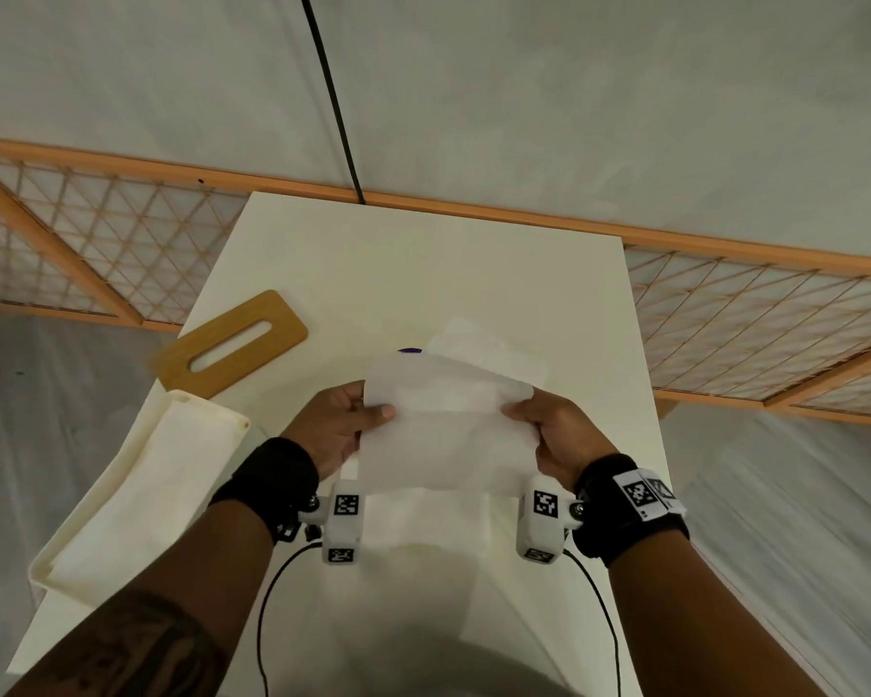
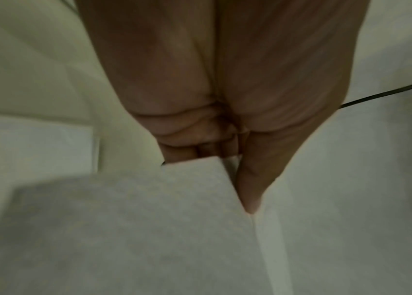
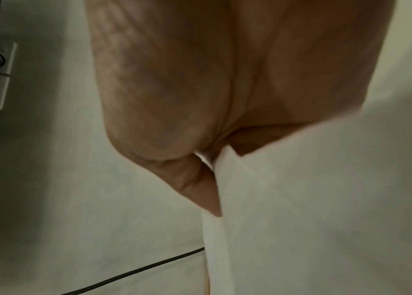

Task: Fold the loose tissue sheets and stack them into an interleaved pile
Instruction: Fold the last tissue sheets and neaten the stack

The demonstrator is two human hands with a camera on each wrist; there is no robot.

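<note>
I hold one white tissue sheet (image 1: 448,425) up over the middle of the white table (image 1: 373,274). My left hand (image 1: 353,410) pinches its left edge with the thumb on top. My right hand (image 1: 539,420) pinches its right edge the same way. The sheet hangs down toward me, with a faint crease across its middle. Behind it lies a pile of white tissue (image 1: 494,349) on the table. In the left wrist view my thumb (image 2: 252,183) presses the tissue sheet (image 2: 129,229); in the right wrist view my thumb (image 3: 199,185) presses the tissue sheet (image 3: 300,199).
A wooden lid with a long slot (image 1: 232,344) lies at the table's left. A cream fabric box (image 1: 137,490) sits at the left front edge. A small purple thing (image 1: 409,350) peeks out behind the sheet. Black cables (image 1: 267,611) run below my wrists.
</note>
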